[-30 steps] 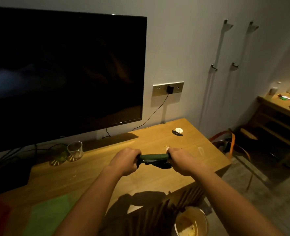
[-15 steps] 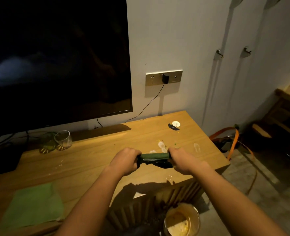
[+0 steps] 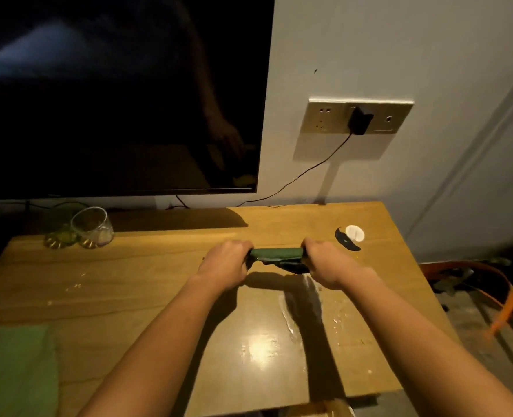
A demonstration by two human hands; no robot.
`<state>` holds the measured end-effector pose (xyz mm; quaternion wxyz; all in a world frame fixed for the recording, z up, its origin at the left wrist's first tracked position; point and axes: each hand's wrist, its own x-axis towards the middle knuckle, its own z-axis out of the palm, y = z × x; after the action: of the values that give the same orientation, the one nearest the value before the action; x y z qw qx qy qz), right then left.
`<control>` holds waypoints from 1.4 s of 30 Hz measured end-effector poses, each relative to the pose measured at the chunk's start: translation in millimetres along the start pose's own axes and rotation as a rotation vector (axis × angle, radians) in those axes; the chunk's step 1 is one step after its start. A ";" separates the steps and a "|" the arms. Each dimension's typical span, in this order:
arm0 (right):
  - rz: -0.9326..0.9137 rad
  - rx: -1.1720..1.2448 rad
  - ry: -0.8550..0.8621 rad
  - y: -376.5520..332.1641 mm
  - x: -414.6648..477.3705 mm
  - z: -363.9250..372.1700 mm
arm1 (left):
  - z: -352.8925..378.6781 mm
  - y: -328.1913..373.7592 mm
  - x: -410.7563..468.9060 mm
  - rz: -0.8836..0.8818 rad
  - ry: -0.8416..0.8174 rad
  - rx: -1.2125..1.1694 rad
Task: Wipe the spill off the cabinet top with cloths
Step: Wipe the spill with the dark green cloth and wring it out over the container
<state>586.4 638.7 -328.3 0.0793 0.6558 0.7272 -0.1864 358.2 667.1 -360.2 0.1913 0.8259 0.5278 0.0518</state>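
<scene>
Hands and rolled dark green cloth point(image 3: 277, 253) now farther back over the desk point(image 3: 158, 296); left hand point(image 3: 226, 264) and right hand point(image 3: 324, 263) each clench one end; wet streak point(image 3: 297, 308) just behind.

Two fists, left hand point(image 3: 225, 264) and right hand point(image 3: 324, 261), squeezing a rolled dark green cloth point(image 3: 277, 254) over the wooden cabinet top point(image 3: 146, 284), with wet shiny streaks point(image 3: 291, 311) just below and a light green cloth point(image 3: 16, 368) lying far left.
</scene>
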 end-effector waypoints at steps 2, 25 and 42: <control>-0.013 0.011 0.002 5.2 27.4 -3.2 | 3.0 -10.6 22.6 -0.021 0.012 0.004; -0.296 0.030 -0.045 -37.4 191.2 78.2 | 81.0 -121.8 25.7 -0.456 0.083 -0.235; -0.225 0.026 0.013 53.4 94.8 110.0 | 130.7 -30.6 36.0 -0.297 0.036 -0.173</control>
<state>612.7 688.9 -472.3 0.0447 0.5721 0.7944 -0.1992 385.4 676.4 -496.2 0.2575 0.7182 0.6411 0.0831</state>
